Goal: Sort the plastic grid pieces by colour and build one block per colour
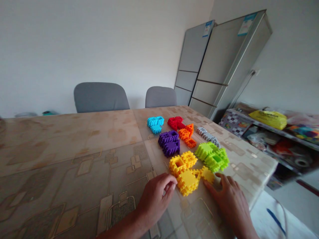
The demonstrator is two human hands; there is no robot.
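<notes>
Several yellow interlocking blocks (188, 179) lie in stacks on the table in front of me. My left hand (158, 196) is beside their left edge, fingers curled inward and thumb bent toward the index finger. I see nothing held in it. On the other side, my right hand (230, 196) rests with thumb and fingers apart. Its thumb is at the near edge of a flat yellow piece (207, 174), seemingly touching it. Green blocks (211, 156) lie just beyond that hand, and purple blocks (169, 142) sit behind the yellow ones.
Farther back are blue blocks (155, 124), red blocks (175, 122), orange blocks (186, 134) and grey blocks (208, 136). The patterned table (119, 132) ends at a right edge. Two grey chairs stand behind it, cabinets (219, 56) and a loaded shelf (269, 127) at right.
</notes>
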